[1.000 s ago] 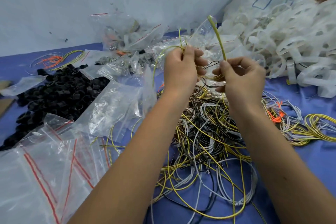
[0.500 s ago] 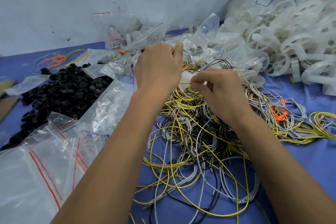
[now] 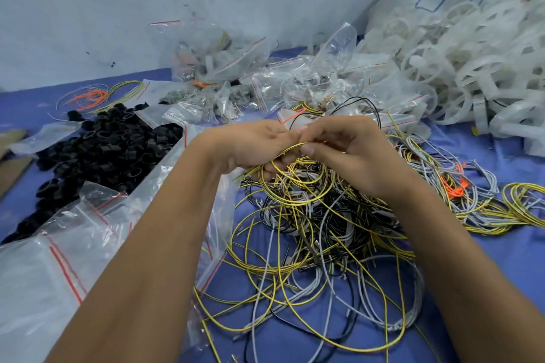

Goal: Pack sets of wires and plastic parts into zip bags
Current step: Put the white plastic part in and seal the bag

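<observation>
Blue cloth [image 3: 486, 274] covers the work surface below a pale wall, and both hands meet just above the tangled pile of wires [image 3: 318, 233]. Left hand [image 3: 250, 147] curls its fingers round a coiled yellow-and-black wire [image 3: 283, 188]; right hand [image 3: 351, 153] pinches the same wire between thumb and forefinger. Empty zip bags [image 3: 67, 250] lie at the left, black plastic parts [image 3: 100, 150] heaped beyond them, white plastic rings [image 3: 472, 68] piled far right.
</observation>
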The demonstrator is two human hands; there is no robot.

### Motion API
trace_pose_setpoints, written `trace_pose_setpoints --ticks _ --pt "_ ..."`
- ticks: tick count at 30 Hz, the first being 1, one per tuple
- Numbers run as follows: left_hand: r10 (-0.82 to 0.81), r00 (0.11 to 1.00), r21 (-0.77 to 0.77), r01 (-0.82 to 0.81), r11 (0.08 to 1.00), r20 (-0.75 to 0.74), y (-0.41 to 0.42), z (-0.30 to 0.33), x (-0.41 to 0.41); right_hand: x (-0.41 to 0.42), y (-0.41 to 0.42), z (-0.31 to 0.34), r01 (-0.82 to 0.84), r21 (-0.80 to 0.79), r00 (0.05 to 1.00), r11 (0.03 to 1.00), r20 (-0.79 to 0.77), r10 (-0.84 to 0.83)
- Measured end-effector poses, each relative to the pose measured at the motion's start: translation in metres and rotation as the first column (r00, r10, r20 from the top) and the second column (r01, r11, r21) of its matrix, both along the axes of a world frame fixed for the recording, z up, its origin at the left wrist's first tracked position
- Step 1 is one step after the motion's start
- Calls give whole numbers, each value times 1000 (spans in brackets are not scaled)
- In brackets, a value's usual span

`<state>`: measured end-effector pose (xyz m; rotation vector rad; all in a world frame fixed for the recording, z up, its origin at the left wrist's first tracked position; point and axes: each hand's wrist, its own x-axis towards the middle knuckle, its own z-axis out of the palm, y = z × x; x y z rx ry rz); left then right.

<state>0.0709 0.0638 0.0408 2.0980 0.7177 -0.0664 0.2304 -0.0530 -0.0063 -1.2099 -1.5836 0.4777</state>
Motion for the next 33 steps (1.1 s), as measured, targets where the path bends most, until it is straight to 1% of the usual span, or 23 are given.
trace_pose_setpoints --ticks 3,5,7,9,12,15,17,19,20,22,23,24,25,26,28,29,30,31,32,33 --pt "62 997 -37 -60 997 38 -1 -6 0 2 1 -2 45 -23 998 999 46 -44" --pt "129 985 -51 -124 991 113 1 -11 0 3 3 -5 135 -28 987 990 90 -132" --pt "163 964 8 -168 986 211 3 -16 -1 5 5 -7 249 -15 963 968 112 -246" --pt "169 950 96 -200 975 261 5 -21 -2 7 5 -8 334 3 936 943 120 -332" --pt "160 947 245 -232 941 280 2 -23 0 6 4 -7 349 23 925 937 151 -348" --pt "243 921 330 -342 880 306 4 -24 -1 4 4 -7 353 23 918 935 183 -351" --pt "334 877 320 -445 837 345 7 -27 -1 6 5 -8 417 38 884 908 213 -415" --pt "436 825 288 -542 789 360 10 -30 -1 9 6 -8 496 76 828 865 258 -497" --pt "493 794 292 -596 748 357 11 -32 0 10 6 -8 535 101 798 839 267 -540" --pt "586 740 348 -672 654 330 13 -35 -2 12 5 -6 602 136 748 787 248 -615" --pt "611 733 394 -678 620 301 12 -35 -3 12 4 -6 624 145 732 768 235 -639" --pt "620 742 428 -661 616 254 11 -34 -5 12 4 -6 639 148 721 755 226 -655" --pt "616 763 418 -633 652 195 8 -32 -6 12 4 -6 650 148 714 746 218 -665" --pt "595 794 357 -596 719 126 3 -29 -5 12 4 -6 659 146 708 738 209 -674" --pt "477 877 136 -466 874 -58 -14 -24 2 10 4 -7 675 148 695 722 200 -691" --pt "372 916 31 -372 928 -153 -24 -22 6 9 4 -7 681 163 686 714 198 -700" --pt "262 938 -56 -281 958 -228 -34 -20 11 8 4 -7 689 189 673 699 190 -715" --pt "171 947 -129 -212 969 -272 -43 -20 16 8 4 -6 705 218 654 675 169 -737" --pt "114 952 -190 -172 967 -282 -50 -21 20 8 4 -5 727 239 633 644 128 -763" --pt "101 960 -237 -165 957 -262 -55 -23 24 9 4 -5 754 242 615 611 69 -786"
